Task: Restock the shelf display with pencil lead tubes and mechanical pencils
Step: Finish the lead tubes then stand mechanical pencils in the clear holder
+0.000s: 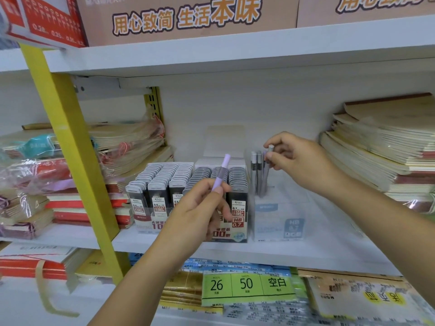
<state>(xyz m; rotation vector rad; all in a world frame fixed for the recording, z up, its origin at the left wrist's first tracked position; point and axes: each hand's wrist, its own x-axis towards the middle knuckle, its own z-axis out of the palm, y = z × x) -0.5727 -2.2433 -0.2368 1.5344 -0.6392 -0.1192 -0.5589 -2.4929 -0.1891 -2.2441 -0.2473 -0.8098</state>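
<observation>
Head view showed my left grip pinching a lilac mechanical pencil above the lead tubes. My right grip pinched a grey pencil by its cap in the clear holder. I judged both light, stiff and slick, best held mid-barrel.

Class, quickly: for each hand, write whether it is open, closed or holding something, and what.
Left hand: holding a purple mechanical pencil.
Right hand: pinching the top of a grey pencil in the clear box.
</observation>
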